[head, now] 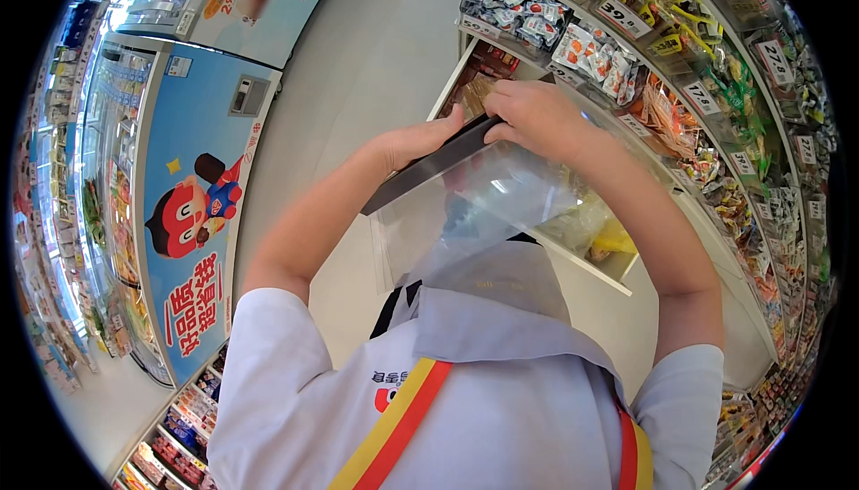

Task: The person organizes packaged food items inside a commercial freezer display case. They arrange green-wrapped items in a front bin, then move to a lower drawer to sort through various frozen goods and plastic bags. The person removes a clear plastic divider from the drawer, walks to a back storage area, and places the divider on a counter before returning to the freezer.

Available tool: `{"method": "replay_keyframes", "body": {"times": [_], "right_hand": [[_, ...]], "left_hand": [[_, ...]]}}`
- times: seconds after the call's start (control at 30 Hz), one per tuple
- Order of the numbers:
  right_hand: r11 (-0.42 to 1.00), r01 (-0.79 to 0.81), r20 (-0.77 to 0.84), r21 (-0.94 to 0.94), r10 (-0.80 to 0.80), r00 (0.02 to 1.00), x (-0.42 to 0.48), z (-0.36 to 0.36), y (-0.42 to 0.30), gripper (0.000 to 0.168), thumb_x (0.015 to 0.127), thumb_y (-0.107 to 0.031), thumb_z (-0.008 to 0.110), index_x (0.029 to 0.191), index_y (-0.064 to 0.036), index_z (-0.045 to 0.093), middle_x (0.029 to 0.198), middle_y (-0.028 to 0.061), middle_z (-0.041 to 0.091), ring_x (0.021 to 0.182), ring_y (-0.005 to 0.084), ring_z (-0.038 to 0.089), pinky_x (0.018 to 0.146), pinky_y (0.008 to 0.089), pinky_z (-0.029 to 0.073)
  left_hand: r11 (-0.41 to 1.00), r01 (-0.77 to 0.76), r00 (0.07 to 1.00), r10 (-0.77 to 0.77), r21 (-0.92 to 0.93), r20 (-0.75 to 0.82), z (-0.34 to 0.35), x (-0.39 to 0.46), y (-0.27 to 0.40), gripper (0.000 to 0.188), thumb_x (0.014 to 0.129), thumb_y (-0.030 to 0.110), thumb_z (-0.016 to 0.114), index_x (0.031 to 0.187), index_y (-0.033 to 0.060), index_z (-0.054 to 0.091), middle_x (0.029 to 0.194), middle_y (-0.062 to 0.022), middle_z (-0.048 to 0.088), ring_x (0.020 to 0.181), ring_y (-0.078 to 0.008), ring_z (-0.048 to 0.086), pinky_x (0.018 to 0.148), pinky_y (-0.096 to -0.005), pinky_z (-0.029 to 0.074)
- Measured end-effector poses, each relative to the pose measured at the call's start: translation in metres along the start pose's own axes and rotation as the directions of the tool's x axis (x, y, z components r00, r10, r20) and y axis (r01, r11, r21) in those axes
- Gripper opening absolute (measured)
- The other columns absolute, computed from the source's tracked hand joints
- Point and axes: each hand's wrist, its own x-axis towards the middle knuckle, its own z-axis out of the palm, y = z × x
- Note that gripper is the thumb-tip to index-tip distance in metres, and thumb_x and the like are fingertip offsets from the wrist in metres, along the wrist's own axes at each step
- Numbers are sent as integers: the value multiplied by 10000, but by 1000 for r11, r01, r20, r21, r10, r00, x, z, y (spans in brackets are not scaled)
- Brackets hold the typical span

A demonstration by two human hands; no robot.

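Observation:
Before my body, above an open drawer [619, 282], is a clear plastic bin [409, 235] with a dark strip [429, 166] along its far edge. My left hand [426, 141] lies against the far side of the dark strip, thumb raised; its fingers are partly hidden behind it. My right hand [530, 114] grips the strip's right end, fingers bent over it. Under and beyond the bin, the drawer holds packaged goods, among them a yellow bag [614, 238] and brown packets [475, 92].
Shelves of clear bins with wrapped snacks and price tags [624, 15] curve along the right. A chest freezer with a blue cartoon panel [194, 221] stands at the left. More packaged goods [178, 450] fill a rack at the lower left. Pale floor [356, 54] lies between.

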Motion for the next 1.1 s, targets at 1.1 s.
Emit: {"method": "replay_keyframes", "body": {"times": [1.1], "right_hand": [[813,-139,-260,566,335,906,-13,-49,17,314,903,-270,497,1040,-14,616,893,108,640,800,149,592,718,269,453]], "left_hand": [[811,-564,716,387,-154,-580,112,6,-62,480,852,209,550,1246,13,359,900,-96,555,823,-227,594,730,-370,484]]}}
